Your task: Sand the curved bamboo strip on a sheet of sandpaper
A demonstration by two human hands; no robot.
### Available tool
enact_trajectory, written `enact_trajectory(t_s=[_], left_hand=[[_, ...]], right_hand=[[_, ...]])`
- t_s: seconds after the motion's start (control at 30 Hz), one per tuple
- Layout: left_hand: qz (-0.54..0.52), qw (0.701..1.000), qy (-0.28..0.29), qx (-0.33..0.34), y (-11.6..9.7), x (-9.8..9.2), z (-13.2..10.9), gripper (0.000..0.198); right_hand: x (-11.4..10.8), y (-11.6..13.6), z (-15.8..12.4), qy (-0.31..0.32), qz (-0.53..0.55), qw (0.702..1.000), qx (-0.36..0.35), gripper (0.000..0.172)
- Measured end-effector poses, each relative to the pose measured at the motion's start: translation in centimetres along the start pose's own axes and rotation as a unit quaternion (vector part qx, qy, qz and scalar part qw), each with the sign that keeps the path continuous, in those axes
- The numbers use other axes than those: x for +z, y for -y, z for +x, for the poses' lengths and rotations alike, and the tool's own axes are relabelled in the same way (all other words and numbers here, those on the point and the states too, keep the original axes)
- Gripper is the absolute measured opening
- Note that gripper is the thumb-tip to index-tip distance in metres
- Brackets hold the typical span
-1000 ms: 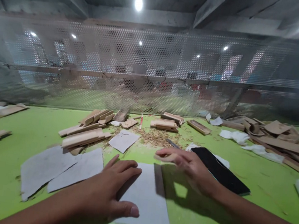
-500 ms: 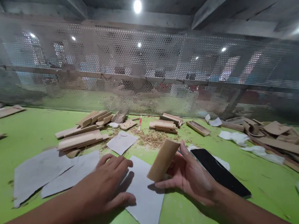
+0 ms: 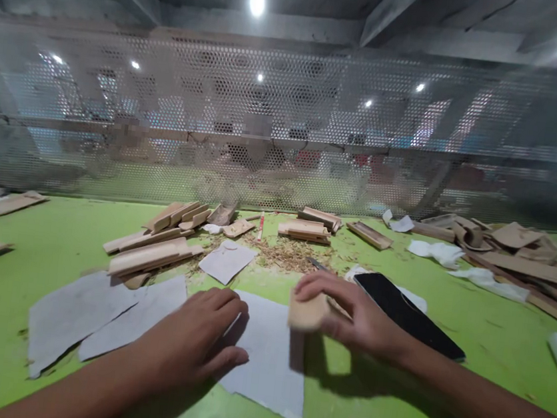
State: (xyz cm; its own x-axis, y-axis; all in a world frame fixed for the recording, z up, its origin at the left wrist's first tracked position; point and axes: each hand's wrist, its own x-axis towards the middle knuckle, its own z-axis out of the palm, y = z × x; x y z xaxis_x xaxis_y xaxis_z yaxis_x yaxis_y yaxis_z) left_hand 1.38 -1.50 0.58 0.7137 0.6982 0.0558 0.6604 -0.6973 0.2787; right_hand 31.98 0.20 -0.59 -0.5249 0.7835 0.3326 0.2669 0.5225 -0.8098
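My right hand [image 3: 354, 311] grips a short, curved piece of bamboo [image 3: 307, 311] with the fingers over its top and the thumb below. The piece is slightly blurred and held above the right edge of a white paper sheet [image 3: 261, 361], its shadow falling on the sheet. On the left edge of that sheet lies my left hand [image 3: 208, 335], palm down, thumb apart from the loosely bent fingers, holding nothing. Behind my right hand, a thin grey tip [image 3: 318, 264] of some tool shows among the shavings; the rest of it is hidden.
A black phone-like slab [image 3: 410, 316] lies by my right wrist. Torn paper [image 3: 80, 314] spreads at left, bamboo strips [image 3: 152, 258] beyond it. Shavings [image 3: 286, 255] and a red-and-white stick [image 3: 261, 226] are ahead. Bamboo offcuts [image 3: 529, 254] pile at right. Perforated mesh [image 3: 261, 180] stands behind.
My right hand has turned over, so the bamboo piece has gone from upright to tilted with its end toward me. The paper sheet has shifted and rotated slightly. My left hand has hardly moved.
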Motion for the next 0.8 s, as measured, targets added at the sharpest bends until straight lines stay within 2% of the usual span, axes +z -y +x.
enact_trajectory(t_s=[0.1,0.17,0.33,0.5,0.67,0.8], left_hand=[[-0.025,0.999,0.000,0.024,0.6,0.7,-0.2,0.051],[-0.028,0.999,0.011,0.021,1.0,1.1,-0.3,0.055],[-0.031,0.999,0.037,0.015,1.1,0.9,-0.1,0.055],[-0.021,0.998,0.051,0.001,0.8,0.8,0.1,0.057],[-0.036,0.998,0.050,0.008,1.0,1.0,0.0,0.057],[-0.038,0.998,0.042,0.003,1.2,1.0,0.1,0.057]], right_hand=[[1.0,0.5,-0.4,0.078,-0.119,0.988,-0.061,0.039],[2.1,1.1,-0.7,0.098,-0.165,0.977,-0.092,0.034],[3.5,1.3,-1.0,0.118,-0.142,0.970,-0.161,0.034],[2.9,0.9,-0.4,0.056,-0.212,0.968,-0.119,0.025],[3.5,1.4,-0.4,0.102,-0.165,0.970,-0.149,0.031],[3.6,1.5,-0.3,0.062,-0.217,0.968,-0.109,0.024]])
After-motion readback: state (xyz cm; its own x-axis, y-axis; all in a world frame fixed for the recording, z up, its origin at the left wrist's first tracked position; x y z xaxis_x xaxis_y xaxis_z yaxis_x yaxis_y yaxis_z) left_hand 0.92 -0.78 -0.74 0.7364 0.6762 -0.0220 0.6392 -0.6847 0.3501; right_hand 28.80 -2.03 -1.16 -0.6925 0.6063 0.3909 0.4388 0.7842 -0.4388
